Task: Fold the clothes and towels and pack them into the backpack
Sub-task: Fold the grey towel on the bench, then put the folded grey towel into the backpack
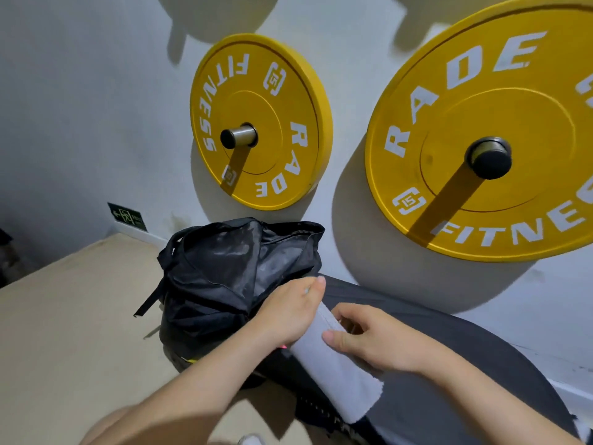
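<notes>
A black backpack [224, 271] stands open on a tan surface [70, 332], its mouth gaping toward me. Just right of it I hold a folded white towel [340, 370] with both hands. My left hand [288, 313] grips the towel's upper left side, beside the backpack's opening. My right hand [369, 338] pinches the towel from the right, thumb on top. Under the towel lies a dark grey garment [449, 380], spread out flat.
Two yellow weight plates hang on pegs on the white wall: a smaller one [260, 123] above the backpack, a larger one [481, 133] at right. A green exit sign [126, 216] sits low on the wall. A white shoe [252, 440] shows at the bottom edge.
</notes>
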